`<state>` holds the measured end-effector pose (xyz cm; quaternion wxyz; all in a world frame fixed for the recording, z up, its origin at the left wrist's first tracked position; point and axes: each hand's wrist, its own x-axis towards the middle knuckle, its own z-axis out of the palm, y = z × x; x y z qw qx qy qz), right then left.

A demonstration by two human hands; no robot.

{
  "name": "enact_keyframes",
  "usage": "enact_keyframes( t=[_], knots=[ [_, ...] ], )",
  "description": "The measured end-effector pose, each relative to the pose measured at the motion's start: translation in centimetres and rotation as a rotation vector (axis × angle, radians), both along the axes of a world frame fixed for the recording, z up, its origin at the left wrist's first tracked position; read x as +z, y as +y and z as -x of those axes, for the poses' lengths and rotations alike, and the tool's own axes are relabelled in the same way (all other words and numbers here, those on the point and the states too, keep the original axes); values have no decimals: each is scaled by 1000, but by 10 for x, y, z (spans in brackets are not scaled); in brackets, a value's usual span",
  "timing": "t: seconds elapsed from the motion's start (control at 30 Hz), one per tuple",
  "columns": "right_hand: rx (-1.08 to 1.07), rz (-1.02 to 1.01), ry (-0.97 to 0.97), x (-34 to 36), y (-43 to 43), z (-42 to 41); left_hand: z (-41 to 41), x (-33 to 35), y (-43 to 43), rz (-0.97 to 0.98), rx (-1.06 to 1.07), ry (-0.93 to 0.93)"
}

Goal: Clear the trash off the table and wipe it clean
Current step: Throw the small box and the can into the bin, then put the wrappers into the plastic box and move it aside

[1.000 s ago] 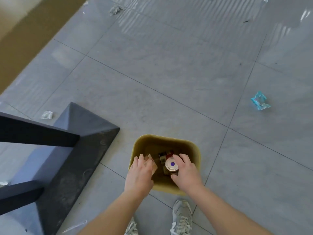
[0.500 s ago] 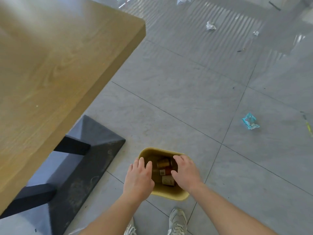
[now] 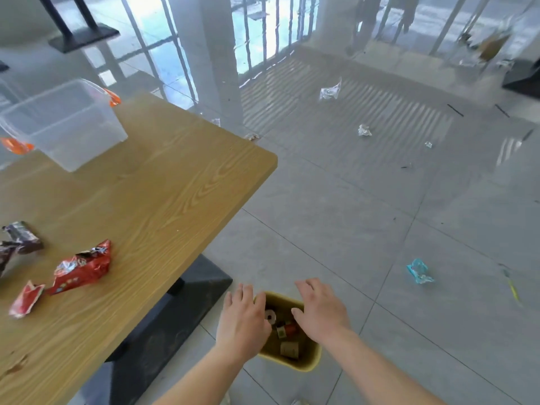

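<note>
A small yellow trash bin (image 3: pixel 306 362) stands on the floor by the table's black base, with cans and small cartons inside. My left hand (image 3: pixel 242 323) hovers over its left rim, fingers relaxed and empty. My right hand (image 3: pixel 321 311) is spread above its right rim, also empty. On the wooden table (image 3: pixel 163 200) at the left lie a red snack wrapper (image 3: pixel 83 268), a smaller red wrapper (image 3: pixel 26 299) and a dark crumpled wrapper (image 3: pixel 20 238).
A clear plastic box (image 3: pixel 64 124) with orange clips sits at the table's far end. Litter lies on the tiled floor: a blue wrapper (image 3: pixel 419 271), a clear wrapper (image 3: pixel 330 92), a white scrap (image 3: pixel 364 130). The black table base (image 3: pixel 181 311) is left of the bin.
My right hand has let go of the can into the bin and both hands have lifted clear and spread. My view has risen, bringing the tabletop and its wrappers into sight.
</note>
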<state>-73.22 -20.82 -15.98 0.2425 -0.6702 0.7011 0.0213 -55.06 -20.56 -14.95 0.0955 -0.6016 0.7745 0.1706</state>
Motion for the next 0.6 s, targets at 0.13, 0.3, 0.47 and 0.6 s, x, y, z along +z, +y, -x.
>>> enact_keyframes(
  t=[0.13,0.3,0.47,0.6],
  knots=[
    [90,105,24,53,9,-5,-11,49,18,80,24,-28],
    [199,205,-22,113,8,-25,-35,107,39,166,129,-17],
    [318,295,-42,159,0,-62,-77,147,55,246,231,-9],
    [391,337,-56,185,-3,-99,-114,168,66,286,305,0]
  ],
)
